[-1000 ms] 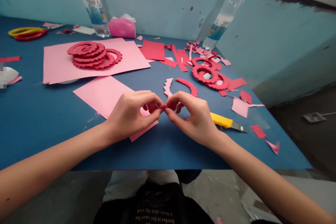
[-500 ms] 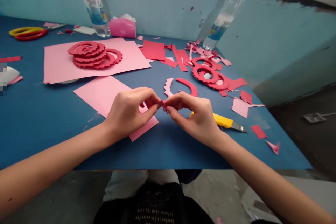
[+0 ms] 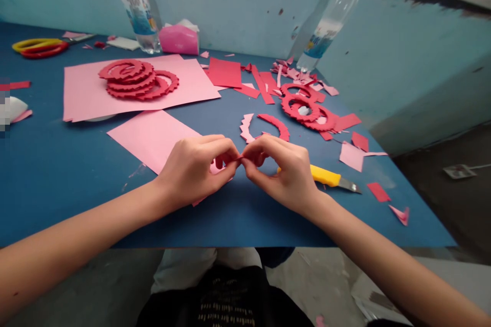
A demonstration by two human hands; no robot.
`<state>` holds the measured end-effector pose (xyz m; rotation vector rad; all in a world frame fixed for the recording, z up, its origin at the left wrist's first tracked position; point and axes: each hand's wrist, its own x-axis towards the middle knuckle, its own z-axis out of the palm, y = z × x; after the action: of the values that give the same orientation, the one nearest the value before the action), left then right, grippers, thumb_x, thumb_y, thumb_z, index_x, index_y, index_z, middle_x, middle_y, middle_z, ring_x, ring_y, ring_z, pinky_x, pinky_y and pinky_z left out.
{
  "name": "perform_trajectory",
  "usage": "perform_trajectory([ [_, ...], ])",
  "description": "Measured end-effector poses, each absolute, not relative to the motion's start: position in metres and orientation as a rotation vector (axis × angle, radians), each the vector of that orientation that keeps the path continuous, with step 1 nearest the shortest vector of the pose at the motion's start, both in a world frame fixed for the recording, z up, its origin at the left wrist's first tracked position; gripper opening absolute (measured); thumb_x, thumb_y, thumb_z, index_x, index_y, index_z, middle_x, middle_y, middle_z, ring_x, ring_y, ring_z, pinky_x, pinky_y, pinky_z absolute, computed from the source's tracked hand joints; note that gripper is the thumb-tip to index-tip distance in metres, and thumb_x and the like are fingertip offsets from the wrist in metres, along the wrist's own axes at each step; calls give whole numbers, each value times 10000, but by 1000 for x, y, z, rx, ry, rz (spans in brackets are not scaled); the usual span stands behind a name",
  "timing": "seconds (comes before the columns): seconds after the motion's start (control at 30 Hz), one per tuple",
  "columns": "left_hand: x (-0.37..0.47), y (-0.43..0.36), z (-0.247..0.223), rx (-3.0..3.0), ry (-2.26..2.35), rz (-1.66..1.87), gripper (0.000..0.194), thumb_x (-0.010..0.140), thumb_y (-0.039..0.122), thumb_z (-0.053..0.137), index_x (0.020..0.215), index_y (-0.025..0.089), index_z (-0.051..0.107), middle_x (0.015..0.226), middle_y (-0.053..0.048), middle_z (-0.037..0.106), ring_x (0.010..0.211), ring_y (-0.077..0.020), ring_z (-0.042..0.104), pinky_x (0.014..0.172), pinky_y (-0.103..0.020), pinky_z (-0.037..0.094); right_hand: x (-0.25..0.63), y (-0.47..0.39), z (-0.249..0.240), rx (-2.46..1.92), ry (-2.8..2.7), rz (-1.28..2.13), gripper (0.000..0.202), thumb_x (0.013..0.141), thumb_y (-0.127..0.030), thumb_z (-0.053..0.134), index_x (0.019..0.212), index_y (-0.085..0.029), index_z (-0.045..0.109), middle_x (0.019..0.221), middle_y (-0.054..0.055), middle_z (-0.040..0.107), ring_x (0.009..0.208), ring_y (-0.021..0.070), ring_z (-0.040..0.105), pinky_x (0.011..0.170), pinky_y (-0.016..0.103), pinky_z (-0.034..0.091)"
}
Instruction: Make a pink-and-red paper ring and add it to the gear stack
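My left hand point(image 3: 203, 166) and my right hand point(image 3: 282, 168) meet over the blue table, fingertips pinched together on a small red paper piece point(image 3: 240, 157), mostly hidden by the fingers. Under my left hand lies a pink sheet point(image 3: 149, 135), partly covered. Just beyond my hands are a pink toothed arc point(image 3: 246, 127) and a red toothed arc point(image 3: 276, 125). A yellow utility knife point(image 3: 325, 176) lies beside my right hand, its handle partly behind the fingers.
Stacked red paper rings point(image 3: 130, 79) rest on a larger pink sheet point(image 3: 76, 94). More red rings point(image 3: 301, 107) and paper scraps lie right. Scissors point(image 3: 46, 47), a tissue pack point(image 3: 179, 40) and two bottles point(image 3: 142, 18), point(image 3: 322, 38) stand along the back.
My left hand has shifted slightly right and down, closer to my right fingertips. Less of the small red piece shows between the fingers.
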<state>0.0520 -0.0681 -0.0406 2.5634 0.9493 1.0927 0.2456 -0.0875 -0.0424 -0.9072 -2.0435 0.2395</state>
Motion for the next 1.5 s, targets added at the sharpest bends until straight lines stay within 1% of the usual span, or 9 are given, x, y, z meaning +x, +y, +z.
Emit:
perform_trajectory([
  [0.17,53,-69,-40,2555,934,1059,61,817,134,631,766,161,652,657,30,625,572,-92,559,556,-224,431,246,-90,-42,-898,-2045,255,128,821,-67,586,785,-190,576,712,-41,576,606,76,520,593,209,455],
  [0.43,53,-69,-40,2572,949,1035,76,831,156,623,760,170,646,656,26,636,565,-96,563,542,-218,431,247,-88,-42,-914,-2072,275,115,851,-92,571,793,-191,585,707,-35,583,604,81,526,591,218,459],
  [0.6,50,-67,-38,2549,954,1091,58,828,149,665,773,167,657,661,32,641,572,-87,572,550,-213,432,249,-87,-39,-915,-2008,437,71,869,-118,590,861,-175,630,750,-19,646,648,89,592,621,214,518],
  [0.73,48,-63,-37,2526,1011,1143,67,840,174,688,776,179,668,663,34,654,570,-84,577,542,-210,436,249,-86,-36,-929,-1935,591,116,846,-94,609,908,-173,667,799,-13,699,711,100,654,640,205,559],
  [1.0,49,-62,-38,2506,987,1145,62,861,186,674,799,188,679,695,22,693,571,-89,601,534,-205,472,248,-86,-37,-924,-1890,710,101,831,-113,668,908,-178,664,807,-20,705,725,101,686,674,212,599],
  [1.13,49,-64,-37,2480,924,1130,63,869,153,640,866,189,692,764,11,731,602,-90,628,570,-201,509,249,-85,-38,-931,-1875,690,83,840,-144,689,894,-185,640,809,-21,698,730,101,689,676,216,601],
  [1.3,48,-66,-37,2518,855,1060,157,839,177,670,995,186,692,889,-19,750,696,-115,665,619,-219,549,250,-84,-40,-971,-1854,629,104,843,-192,703,866,-200,602,796,-24,670,727,106,666,662,244,603],
  [1.4,48,-65,-38,2555,838,1093,152,844,193,707,995,194,702,862,-10,753,698,-115,676,622,-213,549,250,-83,-40,-974,-1863,618,122,840,-189,710,851,-197,589,781,-27,654,710,100,651,643,235,590],
  [1.5,48,-64,-40,2613,817,1172,119,876,192,696,991,210,721,862,-2,768,708,-114,699,663,-219,556,250,-83,-40,-963,-1890,572,118,843,-181,705,851,-198,588,784,-26,642,696,94,623,631,231,576],
])
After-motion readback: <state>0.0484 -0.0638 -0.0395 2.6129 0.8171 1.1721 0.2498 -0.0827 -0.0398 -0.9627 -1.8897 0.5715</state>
